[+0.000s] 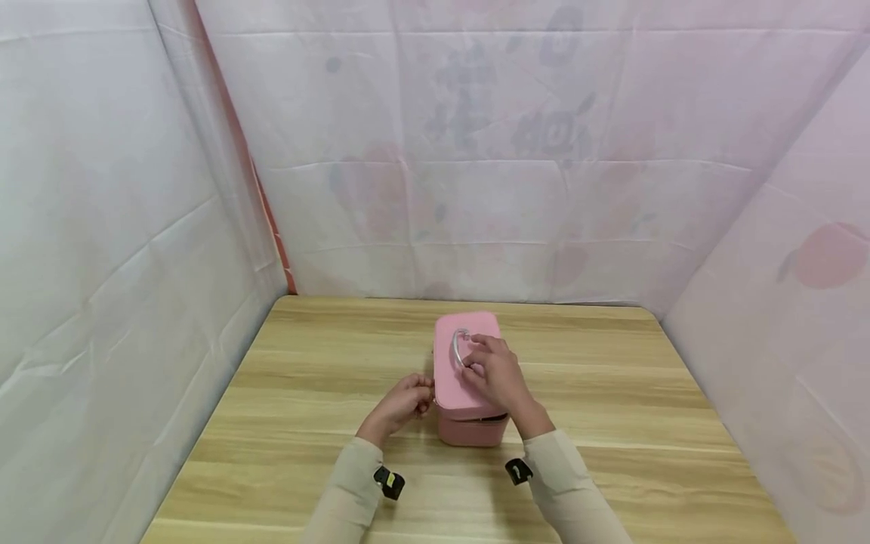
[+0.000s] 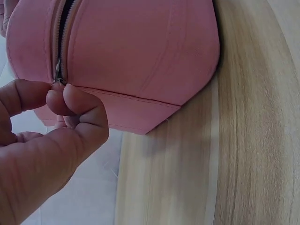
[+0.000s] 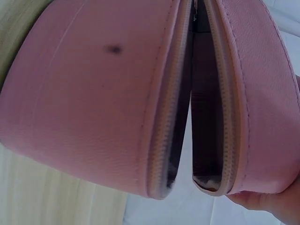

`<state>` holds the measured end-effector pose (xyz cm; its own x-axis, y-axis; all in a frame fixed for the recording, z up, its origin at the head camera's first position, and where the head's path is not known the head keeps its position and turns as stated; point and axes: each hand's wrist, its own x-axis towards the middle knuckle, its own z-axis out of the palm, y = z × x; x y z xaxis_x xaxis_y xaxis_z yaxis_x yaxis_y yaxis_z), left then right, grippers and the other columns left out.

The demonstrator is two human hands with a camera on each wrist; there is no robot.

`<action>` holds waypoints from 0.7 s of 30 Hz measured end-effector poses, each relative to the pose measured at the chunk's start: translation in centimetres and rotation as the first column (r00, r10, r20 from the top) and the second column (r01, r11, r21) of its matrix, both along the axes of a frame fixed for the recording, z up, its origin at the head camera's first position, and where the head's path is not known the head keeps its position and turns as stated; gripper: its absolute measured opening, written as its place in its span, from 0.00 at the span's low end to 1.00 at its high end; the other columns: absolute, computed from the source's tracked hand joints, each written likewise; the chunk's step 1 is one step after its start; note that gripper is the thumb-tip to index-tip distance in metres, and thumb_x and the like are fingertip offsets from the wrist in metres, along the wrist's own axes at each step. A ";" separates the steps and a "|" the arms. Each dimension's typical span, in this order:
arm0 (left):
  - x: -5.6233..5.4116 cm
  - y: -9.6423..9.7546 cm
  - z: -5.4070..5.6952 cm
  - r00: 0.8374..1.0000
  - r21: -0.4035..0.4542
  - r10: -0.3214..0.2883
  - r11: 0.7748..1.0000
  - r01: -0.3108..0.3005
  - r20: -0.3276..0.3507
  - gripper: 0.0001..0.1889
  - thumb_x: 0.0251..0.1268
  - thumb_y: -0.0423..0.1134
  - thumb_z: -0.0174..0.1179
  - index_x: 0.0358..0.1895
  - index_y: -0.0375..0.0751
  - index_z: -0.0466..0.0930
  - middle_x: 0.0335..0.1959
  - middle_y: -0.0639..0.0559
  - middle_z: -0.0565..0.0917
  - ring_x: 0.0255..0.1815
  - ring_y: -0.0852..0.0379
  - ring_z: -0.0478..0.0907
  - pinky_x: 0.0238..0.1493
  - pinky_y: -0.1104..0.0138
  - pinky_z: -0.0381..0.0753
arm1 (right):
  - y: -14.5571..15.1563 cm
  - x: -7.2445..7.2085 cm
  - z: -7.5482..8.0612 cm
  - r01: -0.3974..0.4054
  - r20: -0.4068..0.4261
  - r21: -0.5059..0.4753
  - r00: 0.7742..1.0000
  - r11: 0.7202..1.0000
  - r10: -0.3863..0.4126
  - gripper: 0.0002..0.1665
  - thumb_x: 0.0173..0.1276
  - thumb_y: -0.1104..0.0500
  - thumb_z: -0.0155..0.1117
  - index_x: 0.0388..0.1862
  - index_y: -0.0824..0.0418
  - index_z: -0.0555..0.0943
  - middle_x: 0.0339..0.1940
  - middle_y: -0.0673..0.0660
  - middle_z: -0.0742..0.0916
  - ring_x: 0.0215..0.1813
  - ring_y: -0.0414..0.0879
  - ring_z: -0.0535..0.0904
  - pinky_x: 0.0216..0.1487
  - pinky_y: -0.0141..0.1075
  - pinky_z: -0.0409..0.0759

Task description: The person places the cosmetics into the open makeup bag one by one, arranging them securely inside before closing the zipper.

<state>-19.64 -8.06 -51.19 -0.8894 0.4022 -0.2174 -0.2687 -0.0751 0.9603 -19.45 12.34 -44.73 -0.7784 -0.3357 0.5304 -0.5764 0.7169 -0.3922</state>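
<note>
A pink zippered case (image 1: 469,432) with a lid (image 1: 464,397) and a pale, shiny handle (image 1: 457,349) stands on the table. At its left side, my left hand (image 1: 405,400) pinches the zipper pull; the zipper slider (image 2: 58,77) shows just above the fingertips in the left wrist view. My right hand (image 1: 495,370) lies over the lid, its thumb and fingers curled at the handle. In the right wrist view the zipper teeth (image 3: 227,126) are parted and a dark lining (image 3: 206,108) shows in the gap. The case's contents are hidden.
The wood-grain table (image 1: 326,355) reaches around the case on all sides. White printed sheeting (image 1: 489,204) hangs behind the table and along both sides. Black bands (image 1: 390,482) are strapped at both wrists.
</note>
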 end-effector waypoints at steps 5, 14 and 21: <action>0.3 -0.1 0.3 1.000 -0.034 0.007 0.999 -0.007 -0.023 0.11 0.55 0.26 0.46 0.43 0.29 0.64 0.26 0.49 0.68 0.23 0.59 0.62 0.25 0.68 0.64 | -0.1 0.0 -0.6 0.006 -0.016 -0.035 1.000 0.999 -0.006 0.05 0.49 0.61 0.72 0.26 0.59 0.84 0.50 0.64 0.80 0.50 0.60 0.73 0.40 0.57 0.70; 0.9 0.6 0.5 0.994 -0.076 0.078 0.994 -0.084 -0.080 0.15 0.54 0.26 0.48 0.46 0.27 0.65 0.27 0.48 0.75 0.22 0.57 0.70 0.27 0.67 0.71 | -0.2 -0.1 -1.1 0.000 -0.041 -0.080 0.999 0.997 -0.004 0.05 0.49 0.65 0.72 0.26 0.60 0.85 0.48 0.65 0.80 0.48 0.60 0.73 0.42 0.58 0.70; 1.0 0.9 0.4 0.990 -0.075 0.106 0.991 -0.113 -0.091 0.16 0.52 0.25 0.48 0.47 0.27 0.64 0.26 0.48 0.74 0.22 0.58 0.69 0.27 0.66 0.72 | -0.1 -0.1 -1.3 0.008 -0.014 -0.084 1.000 0.996 -0.010 0.05 0.50 0.64 0.72 0.27 0.59 0.85 0.49 0.64 0.80 0.49 0.60 0.72 0.44 0.58 0.69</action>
